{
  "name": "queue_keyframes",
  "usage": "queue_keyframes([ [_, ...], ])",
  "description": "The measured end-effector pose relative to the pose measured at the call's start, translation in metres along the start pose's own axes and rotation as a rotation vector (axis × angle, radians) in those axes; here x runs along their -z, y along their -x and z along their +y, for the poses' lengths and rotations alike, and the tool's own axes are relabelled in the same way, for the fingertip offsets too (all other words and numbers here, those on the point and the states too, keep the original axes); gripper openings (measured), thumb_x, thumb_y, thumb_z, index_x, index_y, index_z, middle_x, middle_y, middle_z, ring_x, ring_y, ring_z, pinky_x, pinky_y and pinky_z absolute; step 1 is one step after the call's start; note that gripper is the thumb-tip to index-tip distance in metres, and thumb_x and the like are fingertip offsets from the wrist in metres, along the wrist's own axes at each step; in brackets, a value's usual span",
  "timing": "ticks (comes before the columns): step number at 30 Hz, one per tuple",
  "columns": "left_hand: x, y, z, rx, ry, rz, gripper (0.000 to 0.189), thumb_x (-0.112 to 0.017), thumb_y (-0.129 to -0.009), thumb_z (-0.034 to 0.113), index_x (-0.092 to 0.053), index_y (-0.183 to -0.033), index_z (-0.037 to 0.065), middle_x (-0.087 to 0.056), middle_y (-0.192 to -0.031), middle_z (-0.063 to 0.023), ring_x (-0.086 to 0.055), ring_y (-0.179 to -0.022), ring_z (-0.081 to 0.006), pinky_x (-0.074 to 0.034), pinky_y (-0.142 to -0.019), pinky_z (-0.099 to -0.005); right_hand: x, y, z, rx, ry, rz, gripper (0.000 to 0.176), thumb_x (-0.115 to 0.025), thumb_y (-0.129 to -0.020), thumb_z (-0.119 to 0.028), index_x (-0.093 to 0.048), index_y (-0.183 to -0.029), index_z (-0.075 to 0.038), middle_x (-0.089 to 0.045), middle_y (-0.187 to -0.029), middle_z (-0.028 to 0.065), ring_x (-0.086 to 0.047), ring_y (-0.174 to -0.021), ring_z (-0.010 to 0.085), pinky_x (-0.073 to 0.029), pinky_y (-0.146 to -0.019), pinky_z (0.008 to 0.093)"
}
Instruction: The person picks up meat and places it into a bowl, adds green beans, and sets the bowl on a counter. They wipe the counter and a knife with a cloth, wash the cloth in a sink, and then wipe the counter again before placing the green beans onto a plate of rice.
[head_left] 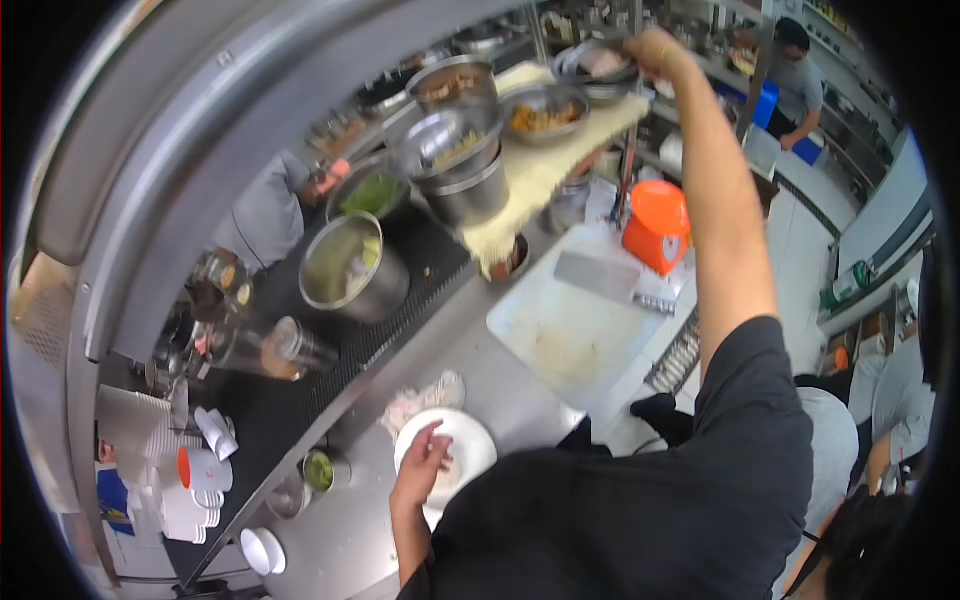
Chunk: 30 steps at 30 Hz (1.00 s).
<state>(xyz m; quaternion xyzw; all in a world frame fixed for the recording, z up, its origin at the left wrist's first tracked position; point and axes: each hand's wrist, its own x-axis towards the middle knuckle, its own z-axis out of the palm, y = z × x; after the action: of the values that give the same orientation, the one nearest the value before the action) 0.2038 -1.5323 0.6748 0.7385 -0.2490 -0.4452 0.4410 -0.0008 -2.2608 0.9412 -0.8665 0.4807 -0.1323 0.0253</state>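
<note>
The right hand (655,52) is beside a metal bowl (568,70) of pinkish food, on the shelf beyond the cutting board (540,345); its grip I cannot tell. The left hand (425,465), fingers loosely parted, hangs over a white plate (476,442), left of the cutting board. The bowl looks stiff, perhaps slippery, best held by its rim; the plate seems light, hard, maybe breakable, best taken at its edge.
</note>
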Motion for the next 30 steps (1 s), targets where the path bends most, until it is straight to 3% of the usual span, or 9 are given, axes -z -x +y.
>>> queue_keyframes([
  [2,0.003,0.001,0.006,0.016,0.023,-0.001,0.047,-0.058,-0.105,0.025,-0.048,-0.146,0.004,-0.067,-0.112,-0.0082,-0.063,-0.087,-0.0139,-0.053,-0.073,-0.0283,-0.006,0.003,0.004,-0.380,-0.676,0.107,0.015,-0.059,-0.092,-0.018,-0.067,-0.091,-0.006,-0.060,-0.063,0.0024,-0.060,-0.054,0.0138,-0.051,-0.049,0.0295],
  [3,0.005,0.001,0.005,0.022,0.045,-0.018,0.047,-0.058,-0.105,0.026,-0.048,-0.146,0.004,-0.066,-0.112,-0.0084,-0.063,-0.087,-0.0139,-0.053,-0.074,-0.0285,-0.002,0.013,0.014,-0.213,-0.724,0.218,0.032,-0.066,-0.088,-0.027,-0.075,-0.097,0.002,-0.076,-0.086,0.0165,-0.068,-0.065,0.0363,-0.056,-0.060,0.0491],
  [6,0.013,-0.004,0.009,0.021,0.095,-0.082,0.046,-0.057,-0.105,0.026,-0.049,-0.145,0.005,-0.066,-0.114,-0.0089,-0.063,-0.088,-0.0141,-0.053,-0.075,-0.0288,0.046,0.103,-0.016,-0.135,-0.355,0.394,0.021,-0.060,-0.086,-0.016,-0.069,-0.082,0.003,-0.060,-0.061,0.0100,-0.058,-0.054,0.0216,-0.048,-0.049,0.0398],
  [8,0.015,-0.007,0.019,0.017,0.121,-0.158,0.045,-0.056,-0.106,0.026,-0.049,-0.145,0.005,-0.065,-0.115,-0.0094,-0.063,-0.088,-0.0142,-0.053,-0.076,-0.0290,0.051,0.168,-0.025,-0.069,-0.604,0.420,0.023,-0.057,-0.084,-0.017,-0.070,-0.081,0.001,-0.061,-0.059,0.0090,-0.056,-0.049,0.0200,-0.044,-0.047,0.0372],
  [11,0.004,-0.023,0.046,-0.053,0.175,-0.293,0.048,-0.053,-0.107,0.028,-0.044,-0.149,0.005,-0.063,-0.124,-0.0129,-0.065,-0.095,-0.0178,-0.054,-0.081,-0.0317,0.019,0.233,-0.004,-0.076,-0.626,0.237,0.019,-0.059,-0.093,-0.024,-0.063,-0.087,-0.006,-0.055,-0.065,-0.0014,-0.053,-0.053,0.0090,-0.046,-0.048,0.0273],
  [16,-0.054,-0.073,0.067,-0.204,0.445,-0.438,0.060,-0.048,-0.108,0.039,-0.031,-0.156,0.007,-0.049,-0.146,-0.0201,-0.062,-0.119,-0.0302,-0.054,-0.096,-0.0453,-0.084,0.383,-0.108,-0.154,-0.729,0.012,0.020,-0.061,-0.088,-0.018,-0.060,-0.085,0.002,-0.056,-0.064,0.0041,-0.056,-0.060,0.0122,-0.049,-0.057,0.0349],
  [22,-0.090,-0.114,0.028,0.045,0.875,-0.439,0.056,-0.050,-0.107,0.043,-0.039,-0.151,0.010,-0.059,-0.138,-0.0134,-0.057,-0.128,-0.0240,-0.053,-0.100,-0.0428,-0.215,0.440,-0.183,-0.068,-0.943,-0.369,0.025,-0.064,-0.096,-0.022,-0.052,-0.084,-0.004,-0.051,-0.065,0.0016,-0.052,-0.061,0.0122,-0.045,-0.058,0.0310],
  [26,-0.099,-0.124,-0.003,0.124,0.682,-0.144,0.055,-0.048,-0.107,0.046,-0.041,-0.148,0.009,-0.059,-0.133,-0.0112,-0.062,-0.118,-0.0221,-0.055,-0.093,-0.0399,-0.228,0.444,-0.215,0.107,-0.485,0.210,0.029,-0.071,-0.091,-0.029,-0.062,-0.101,-0.003,-0.068,-0.097,0.0209,-0.066,-0.093,0.0335,-0.053,-0.081,0.0454],
  [30,-0.112,-0.140,-0.008,0.063,0.497,-0.025,0.062,-0.042,-0.108,0.052,-0.036,-0.151,0.007,-0.056,-0.136,-0.0146,-0.062,-0.118,-0.0254,-0.057,-0.090,-0.0440,-0.269,0.439,-0.233,0.355,-0.424,-0.402,0.056,-0.075,-0.084,-0.032,-0.054,-0.128,-0.004,-0.064,-0.123,0.0207,-0.064,-0.110,0.0377,-0.053,-0.092,0.0478],
])
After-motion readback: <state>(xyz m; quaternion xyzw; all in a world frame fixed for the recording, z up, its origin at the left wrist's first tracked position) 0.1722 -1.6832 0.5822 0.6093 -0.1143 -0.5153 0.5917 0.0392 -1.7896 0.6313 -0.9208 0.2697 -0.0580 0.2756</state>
